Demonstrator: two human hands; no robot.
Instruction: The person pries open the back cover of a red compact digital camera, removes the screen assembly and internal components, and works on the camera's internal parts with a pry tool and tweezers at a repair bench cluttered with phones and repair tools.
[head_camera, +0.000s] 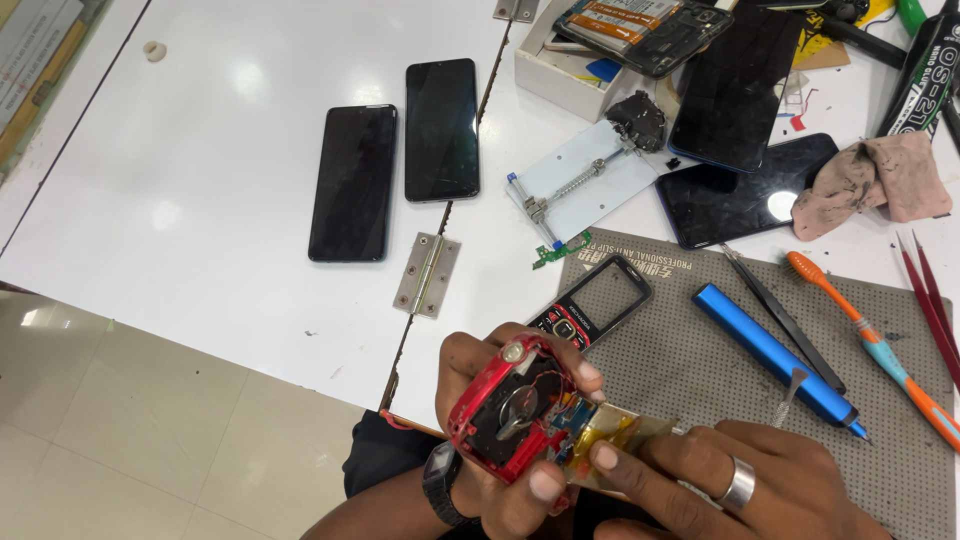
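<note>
We cradle an opened red phone housing (505, 410) in our left hand (490, 440), fingers curled tight around its shell just off the near edge of the grey work mat (700, 370), with its speaker and wiring facing up. Our right hand (720, 480), ring on one finger, pinches the gold-taped circuit board (610, 440) that juts from the housing's right side. The keypad front cover (592, 303) lies on the mat just beyond our left fingers, a blue screwdriver (775, 360) farther right.
</note>
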